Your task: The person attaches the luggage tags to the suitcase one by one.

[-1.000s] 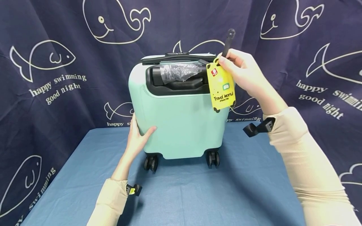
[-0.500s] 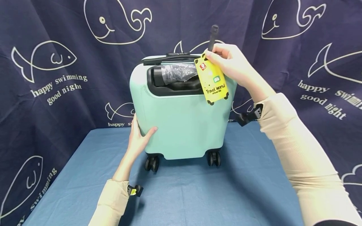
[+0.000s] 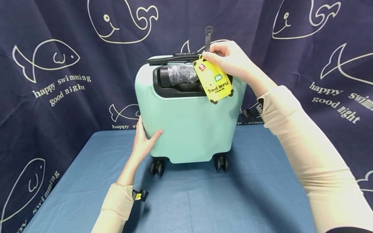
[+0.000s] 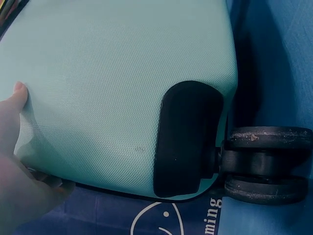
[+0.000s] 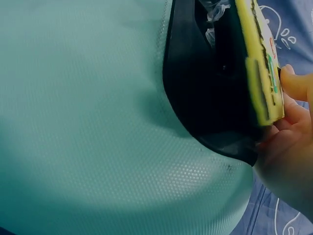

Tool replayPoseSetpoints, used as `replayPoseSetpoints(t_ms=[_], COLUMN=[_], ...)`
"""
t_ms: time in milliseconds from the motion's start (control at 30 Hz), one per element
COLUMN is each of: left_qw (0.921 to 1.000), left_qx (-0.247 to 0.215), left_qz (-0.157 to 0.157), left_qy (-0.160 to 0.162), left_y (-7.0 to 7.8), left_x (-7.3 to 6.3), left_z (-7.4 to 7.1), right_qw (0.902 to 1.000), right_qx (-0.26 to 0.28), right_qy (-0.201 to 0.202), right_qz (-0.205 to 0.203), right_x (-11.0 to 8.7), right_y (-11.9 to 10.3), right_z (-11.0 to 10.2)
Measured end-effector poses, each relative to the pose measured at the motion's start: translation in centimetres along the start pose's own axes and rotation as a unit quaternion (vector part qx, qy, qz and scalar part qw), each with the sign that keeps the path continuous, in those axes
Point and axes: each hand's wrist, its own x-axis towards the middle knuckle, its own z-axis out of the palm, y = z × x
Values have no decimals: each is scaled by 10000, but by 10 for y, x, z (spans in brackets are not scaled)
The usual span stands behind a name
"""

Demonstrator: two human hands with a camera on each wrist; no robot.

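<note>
A mint-green suitcase (image 3: 189, 129) stands upright on its black wheels in the head view. My left hand (image 3: 143, 140) holds its left side, thumb on the front face and fingers around the edge; the fingertips are hidden. My right hand (image 3: 233, 63) pinches a yellow luggage tag (image 3: 215, 81) at its top, where its black strap (image 3: 208, 38) sticks up. The tag hangs tilted before the recess at the suitcase's top. Behind it runs the black carry handle (image 3: 172, 60). The right wrist view shows the tag (image 5: 266, 63) edge-on, with fingers beside it.
A blue cloth (image 3: 186, 200) covers the table. Clear plastic (image 3: 183, 73) wraps the pull handle in the suitcase's recess. One wheel (image 4: 266, 164) shows close in the left wrist view. A navy curtain (image 3: 73, 106) with white fish and whale drawings hangs behind.
My right hand has moved left with the luggage tag, from the suitcase's upper right corner toward the middle of the carry handle. The tag tilts more. My left hand has kept its place.
</note>
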Motion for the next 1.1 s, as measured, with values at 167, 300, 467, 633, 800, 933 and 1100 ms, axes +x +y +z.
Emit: replayPoseSetpoints(t_ms=[167, 300, 467, 633, 800, 933, 1100], left_qw=[10000, 10000, 10000, 10000, 10000, 9999, 9998], left_qx=[-11, -35, -46, -54, -44, -108, -166], left_qz=[47, 44, 26, 4, 30, 56, 68], left_qy=[-6, -23, -28, -20, 28, 26, -9], left_y=[0, 0, 1, 0, -1, 1, 2], left_x=[1, 0, 0, 0, 0, 1, 0], left_z=[0, 1, 0, 1, 1, -1, -1], right_qw=[9994, 9983, 9983, 9954, 9920, 9952, 9986], right_qx=[-12, -92, -298, -909, -1244, -960, -455], right_qy=[-107, -196, -271, -247, -193, -182, -241], right_qz=[336, 536, 431, 175, 32, -50, -127], right_x=[5, 9, 14, 18, 22, 24, 29], right_y=[-2, -3, -3, -2, -1, 2, 10], right_z=[-2, -2, -1, -1, 0, -1, -2])
